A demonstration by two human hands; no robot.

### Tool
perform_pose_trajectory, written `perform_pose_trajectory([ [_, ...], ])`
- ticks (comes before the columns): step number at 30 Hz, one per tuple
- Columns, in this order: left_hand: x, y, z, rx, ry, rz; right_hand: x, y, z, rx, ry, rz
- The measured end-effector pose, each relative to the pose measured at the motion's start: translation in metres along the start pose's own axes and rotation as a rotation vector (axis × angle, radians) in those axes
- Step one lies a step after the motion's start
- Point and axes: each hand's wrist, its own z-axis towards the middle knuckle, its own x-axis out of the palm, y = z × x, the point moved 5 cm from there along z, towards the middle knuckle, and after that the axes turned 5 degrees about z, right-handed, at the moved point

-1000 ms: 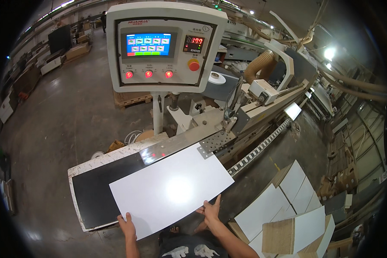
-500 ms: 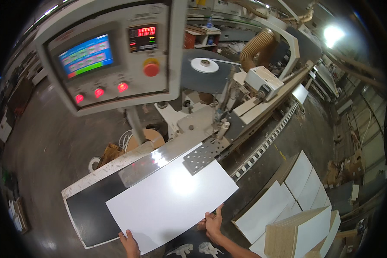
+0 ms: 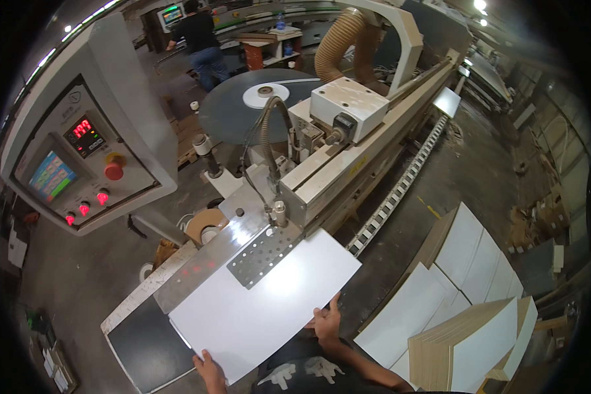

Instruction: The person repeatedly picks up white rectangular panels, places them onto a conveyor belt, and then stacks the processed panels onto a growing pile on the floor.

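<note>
A white rectangular panel (image 3: 269, 302) lies flat on the machine's infeed table (image 3: 144, 338), its far edge by a perforated metal plate (image 3: 262, 255). My left hand (image 3: 209, 366) grips the panel's near left corner. My right hand (image 3: 326, 322) holds its near right edge, fingers over the rim. The panel points toward the machine's long feed track (image 3: 400, 190).
A grey control box (image 3: 85, 157) with a screen, red display and red buttons hangs at the left. Stacks of white panels (image 3: 466, 289) stand at my right. A tan dust hose (image 3: 338, 36) rises behind. Another person (image 3: 200, 39) works far back.
The view has swung right and downward, sliding the control box to the left. The panel has moved a little further onto the table toward the perforated plate, both hands still on it.
</note>
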Motion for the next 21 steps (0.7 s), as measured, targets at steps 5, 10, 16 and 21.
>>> perform_pose_trajectory([
  [5,0.06,-0.019,-0.027,0.092,-0.038,0.014,-0.014,0.035,0.033,0.04,0.056,0.092],
  [10,0.114,-0.023,-0.039,0.139,-0.081,0.192,-0.034,0.068,0.067,0.059,0.101,0.182],
  [16,0.162,-0.025,-0.033,0.052,0.242,0.121,-0.055,0.069,0.053,0.207,-0.029,0.303],
  [21,0.168,-0.067,-0.052,0.027,0.644,0.189,-0.031,0.038,-0.063,0.492,0.264,0.21],
])
